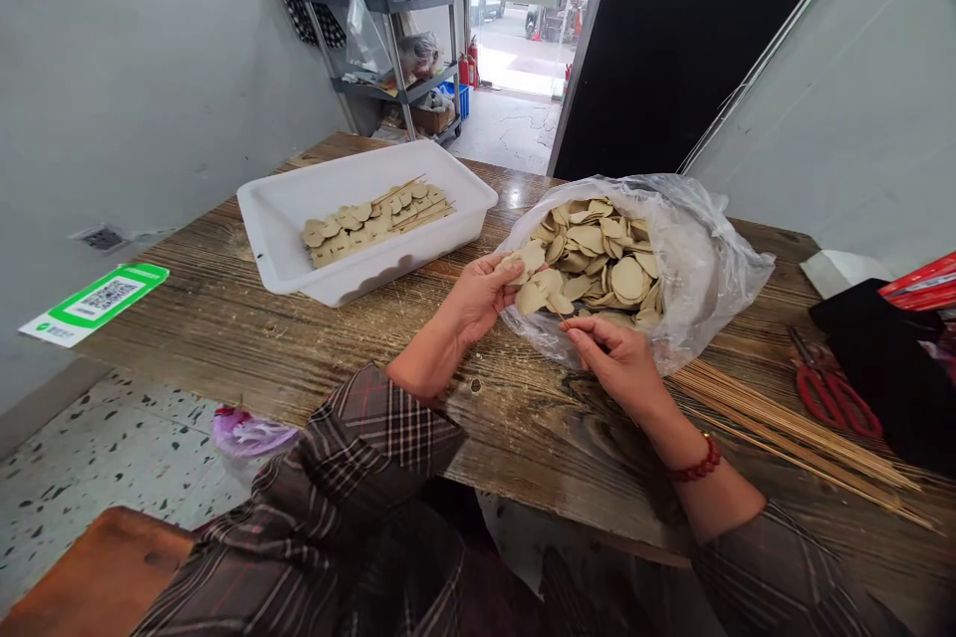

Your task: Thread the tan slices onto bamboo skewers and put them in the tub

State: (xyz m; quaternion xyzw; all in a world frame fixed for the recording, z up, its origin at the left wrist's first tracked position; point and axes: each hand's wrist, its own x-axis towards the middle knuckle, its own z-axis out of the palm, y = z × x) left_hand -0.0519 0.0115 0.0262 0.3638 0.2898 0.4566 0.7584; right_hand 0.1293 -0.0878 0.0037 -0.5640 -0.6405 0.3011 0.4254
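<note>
My left hand [482, 294] pinches thin beige slices [532, 261] at the near left edge of an open plastic bag [691, 249]. The fingers of my right hand [612, 353] are closed round a thin bamboo skewer [562, 313], whose far end meets the slices by my left hand. Part of the skewer is hidden behind the slices and my fingers. A heap of loose round slices [597, 249] fills the bag just beyond both hands. To the left, a white plastic tub [365, 174] holds rows of skewered slices [373, 219].
A bundle of bamboo skewers [792, 423] lies on the wooden table [299, 348] beside my right forearm. Red-handled scissors [829, 393] and a black item [881, 348] sit at the right. A green QR card [97, 304] is at the left edge. A grey trolley [388, 0] stands behind.
</note>
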